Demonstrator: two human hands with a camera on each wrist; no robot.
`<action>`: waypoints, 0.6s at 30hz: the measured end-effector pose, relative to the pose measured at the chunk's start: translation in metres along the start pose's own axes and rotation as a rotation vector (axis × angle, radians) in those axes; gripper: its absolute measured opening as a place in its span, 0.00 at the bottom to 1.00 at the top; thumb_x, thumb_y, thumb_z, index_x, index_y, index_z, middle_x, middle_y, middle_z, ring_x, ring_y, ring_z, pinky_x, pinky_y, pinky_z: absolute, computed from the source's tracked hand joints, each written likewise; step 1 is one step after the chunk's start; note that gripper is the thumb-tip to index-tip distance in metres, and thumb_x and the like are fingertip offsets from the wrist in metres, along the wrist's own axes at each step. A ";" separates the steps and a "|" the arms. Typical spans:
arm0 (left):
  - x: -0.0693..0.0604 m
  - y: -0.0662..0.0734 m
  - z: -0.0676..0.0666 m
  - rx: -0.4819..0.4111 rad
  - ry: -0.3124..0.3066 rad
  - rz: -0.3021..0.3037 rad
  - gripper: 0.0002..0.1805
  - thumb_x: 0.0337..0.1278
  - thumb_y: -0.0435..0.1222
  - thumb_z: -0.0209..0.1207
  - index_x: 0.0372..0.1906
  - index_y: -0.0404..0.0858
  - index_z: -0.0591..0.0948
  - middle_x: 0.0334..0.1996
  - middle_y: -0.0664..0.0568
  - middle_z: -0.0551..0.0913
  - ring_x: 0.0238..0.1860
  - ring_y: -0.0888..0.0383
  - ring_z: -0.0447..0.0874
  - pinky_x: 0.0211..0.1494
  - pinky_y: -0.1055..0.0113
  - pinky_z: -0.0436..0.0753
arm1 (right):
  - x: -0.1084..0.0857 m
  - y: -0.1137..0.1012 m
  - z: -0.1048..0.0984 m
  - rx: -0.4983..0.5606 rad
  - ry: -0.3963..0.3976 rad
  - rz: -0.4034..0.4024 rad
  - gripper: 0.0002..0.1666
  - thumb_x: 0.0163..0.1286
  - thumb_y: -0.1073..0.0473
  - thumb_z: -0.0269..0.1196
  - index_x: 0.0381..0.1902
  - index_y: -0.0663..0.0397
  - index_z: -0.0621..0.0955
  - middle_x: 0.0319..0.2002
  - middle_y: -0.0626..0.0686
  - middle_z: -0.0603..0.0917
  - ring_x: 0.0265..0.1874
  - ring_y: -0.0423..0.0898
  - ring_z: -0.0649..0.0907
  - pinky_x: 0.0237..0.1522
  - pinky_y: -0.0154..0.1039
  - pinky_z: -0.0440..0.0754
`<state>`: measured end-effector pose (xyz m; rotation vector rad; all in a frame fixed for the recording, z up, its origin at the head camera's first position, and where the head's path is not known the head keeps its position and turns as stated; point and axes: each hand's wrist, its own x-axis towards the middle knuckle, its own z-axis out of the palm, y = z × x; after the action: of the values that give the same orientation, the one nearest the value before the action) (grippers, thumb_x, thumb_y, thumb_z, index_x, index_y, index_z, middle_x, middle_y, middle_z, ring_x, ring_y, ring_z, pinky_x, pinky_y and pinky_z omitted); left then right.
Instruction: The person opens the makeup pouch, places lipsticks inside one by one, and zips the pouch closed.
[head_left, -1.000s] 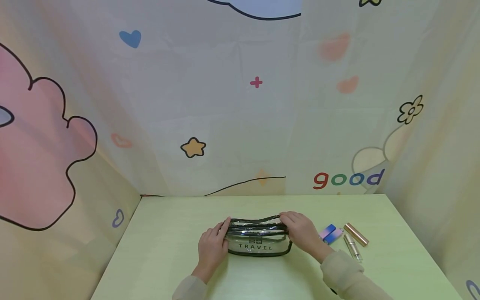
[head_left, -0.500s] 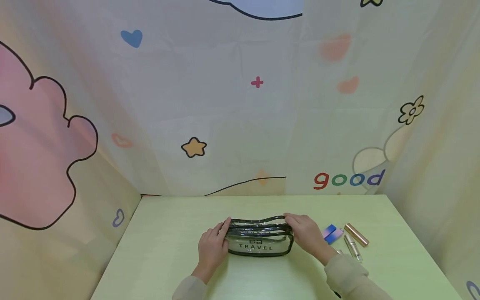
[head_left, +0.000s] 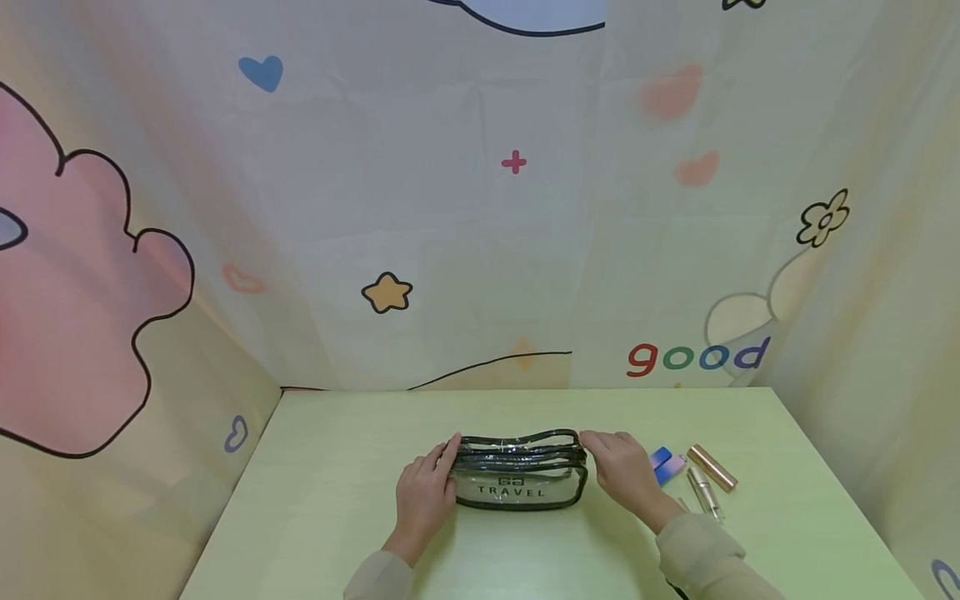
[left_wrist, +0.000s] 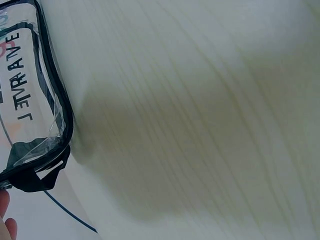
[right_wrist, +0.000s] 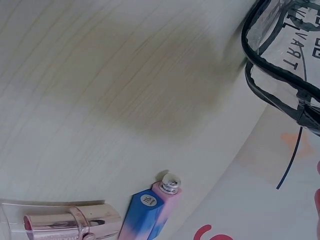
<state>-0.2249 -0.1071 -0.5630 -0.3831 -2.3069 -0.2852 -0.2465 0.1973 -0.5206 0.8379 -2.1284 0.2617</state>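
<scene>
A clear pouch (head_left: pixel 517 497) with black piping and the word TRAVEL sits upright on the table, and its top zipper runs lengthwise. At its left end my left hand (head_left: pixel 424 498) grips the side, thumb toward the top edge. My right hand (head_left: pixel 628 477) pinches at the top right corner; exactly what lies between those fingertips is too small to tell. In the left wrist view the pouch (left_wrist: pixel 27 95) shows its black end tab, with fingertips (left_wrist: pixel 5 225) just below. In the right wrist view the pouch's other end (right_wrist: pixel 280 77) fills the upper right.
Right of the right hand lie a blue-and-pink cosmetic tube (head_left: pixel 669 470), a clear-and-gold lipstick-like tube (head_left: pixel 705 495) and a rose-gold tube (head_left: pixel 712 467). The pale table (head_left: pixel 330 442) meets a printed cloth backdrop (head_left: pixel 450 208) behind.
My right hand has slid rightward along the pouch's top to its right corner, so more of that end shows. The left hand and the pouch stay nearly in place.
</scene>
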 end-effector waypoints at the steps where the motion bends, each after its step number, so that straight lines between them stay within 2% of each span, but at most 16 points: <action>1: 0.000 0.000 0.000 0.002 -0.003 -0.001 0.34 0.35 0.33 0.56 0.59 0.50 0.70 0.40 0.51 0.82 0.31 0.55 0.80 0.31 0.63 0.77 | -0.001 0.001 0.000 -0.001 -0.001 0.004 0.27 0.69 0.61 0.30 0.31 0.57 0.79 0.28 0.52 0.84 0.26 0.46 0.83 0.28 0.41 0.78; 18: 0.000 -0.001 0.002 0.018 0.018 0.021 0.33 0.36 0.33 0.54 0.59 0.50 0.70 0.40 0.50 0.82 0.28 0.55 0.79 0.29 0.64 0.76 | -0.008 0.002 0.003 -0.015 0.038 0.021 0.20 0.62 0.64 0.38 0.30 0.57 0.79 0.30 0.52 0.83 0.29 0.47 0.82 0.29 0.43 0.79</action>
<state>-0.2264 -0.1072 -0.5649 -0.3939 -2.2848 -0.2564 -0.2462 0.2010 -0.5287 0.7960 -2.1022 0.2703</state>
